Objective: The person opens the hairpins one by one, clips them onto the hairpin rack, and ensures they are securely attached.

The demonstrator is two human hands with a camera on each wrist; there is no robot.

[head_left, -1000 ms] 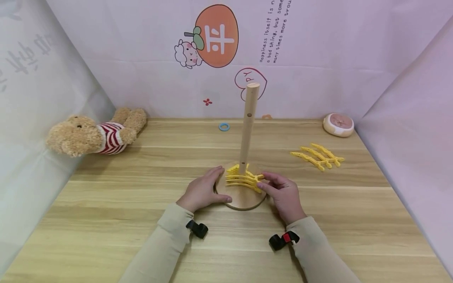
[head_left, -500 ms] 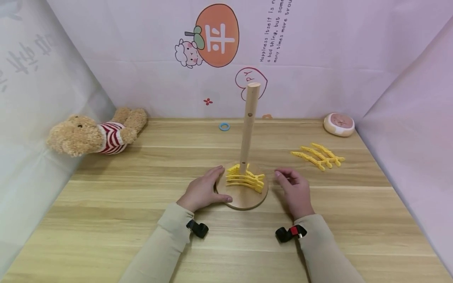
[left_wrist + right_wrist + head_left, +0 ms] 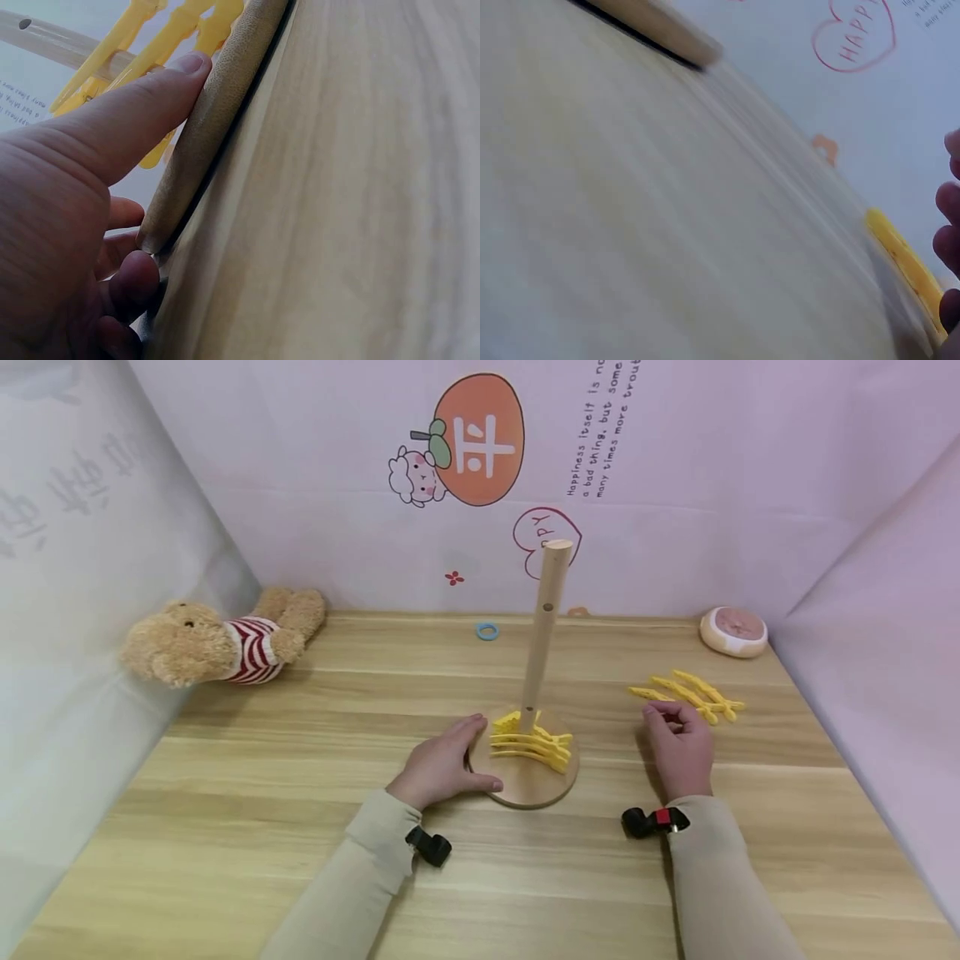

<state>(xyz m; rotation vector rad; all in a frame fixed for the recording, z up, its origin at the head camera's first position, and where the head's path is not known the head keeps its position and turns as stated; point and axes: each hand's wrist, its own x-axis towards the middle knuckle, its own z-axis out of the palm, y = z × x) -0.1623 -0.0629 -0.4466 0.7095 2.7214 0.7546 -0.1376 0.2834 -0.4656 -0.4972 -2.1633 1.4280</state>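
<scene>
A wooden stand has an upright post (image 3: 545, 627) on a round base (image 3: 525, 792). Several yellow hair clips (image 3: 531, 747) sit on the base around the foot of the post. My left hand (image 3: 441, 765) holds the base's left side; in the left wrist view the thumb (image 3: 142, 101) lies along its rim and the other fingers are past its edge. More yellow hair clips (image 3: 708, 695) lie on the table to the right. My right hand (image 3: 684, 748), fingers loosely bent, is just in front of these; whether it touches one cannot be seen. One clip (image 3: 904, 259) shows beside its fingers in the right wrist view.
A teddy bear (image 3: 225, 643) in a striped top lies at the back left. A small blue ring (image 3: 487, 631) lies behind the stand, and a round pinkish-cream object (image 3: 735, 631) sits at the back right. White printed cloth (image 3: 337, 527) walls the table's back and sides.
My right hand has let go of a clip by the stand and moved right and back to the loose clips. The left hand stays on the base. The head view has shifted slightly.
</scene>
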